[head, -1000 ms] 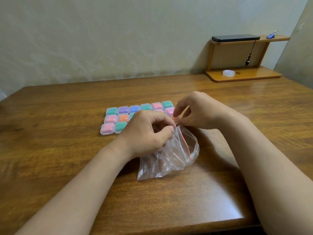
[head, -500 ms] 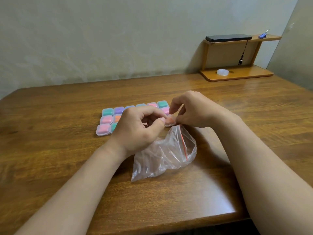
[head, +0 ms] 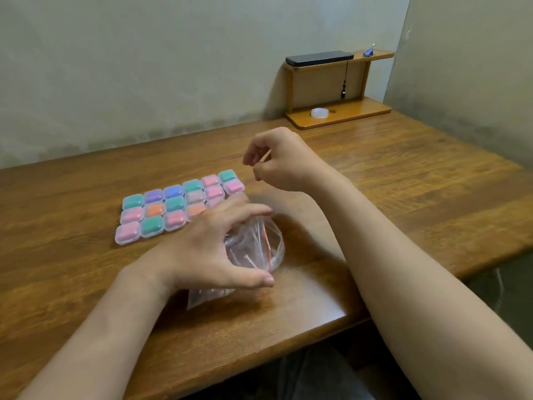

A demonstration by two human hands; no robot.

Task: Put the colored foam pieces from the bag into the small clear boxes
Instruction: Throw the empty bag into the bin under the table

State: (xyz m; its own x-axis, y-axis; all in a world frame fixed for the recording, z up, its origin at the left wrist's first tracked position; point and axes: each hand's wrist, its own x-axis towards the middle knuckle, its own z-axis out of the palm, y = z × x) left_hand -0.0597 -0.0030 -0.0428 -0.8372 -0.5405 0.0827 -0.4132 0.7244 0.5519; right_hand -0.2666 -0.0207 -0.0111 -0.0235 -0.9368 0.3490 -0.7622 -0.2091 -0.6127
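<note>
Left hand point(head: 219, 249): palm down, fingers and thumb spread wide over the clear bag; contact with the plastic is unclear.
Right hand point(head: 284, 161): raised above the desk, fingers curled in toward the thumb; I cannot tell whether it pinches anything.
Bag point(head: 259, 243): crumpled on the desk, with a red zip line showing, partly under the spread fingers.
Boxes point(head: 173, 207): three rows packed side by side just beyond the bag, holding teal, pink, purple, blue and orange foam pieces point(head: 151, 225).
Desk point(head: 418, 183): brown wood.
Shelf point(head: 340, 112): far right corner, against the wall.

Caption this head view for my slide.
Left hand spread over a clear bag, right hand raised near rows of filled boxes.
</note>
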